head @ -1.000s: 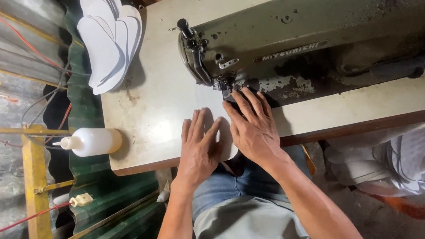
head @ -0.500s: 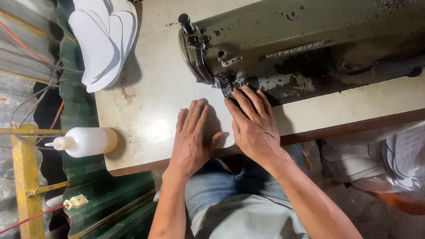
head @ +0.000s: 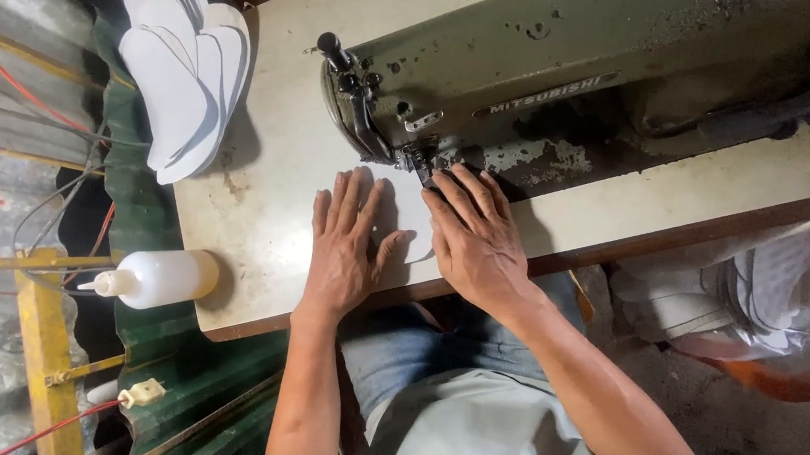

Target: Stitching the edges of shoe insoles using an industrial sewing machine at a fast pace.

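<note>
My left hand (head: 344, 245) lies flat with fingers spread on a pale white piece (head: 405, 220) on the sewing table (head: 267, 166). My right hand (head: 475, 239) presses flat on the same piece, its fingertips right at the presser foot (head: 418, 159) of the green industrial sewing machine (head: 567, 77). Most of the piece is hidden under my hands. Both hands press down rather than grip.
A stack of white sole-shaped pieces (head: 183, 69) lies at the table's far left corner. A white squeeze bottle (head: 156, 278) rests at the near left edge. Green corrugated sheet (head: 195, 374) and yellow frame bars (head: 37, 325) stand left. White bagged material (head: 752, 290) sits at right.
Both hands stay flat on the piece at the needle; they have shifted only slightly, and the view has drifted a little.
</note>
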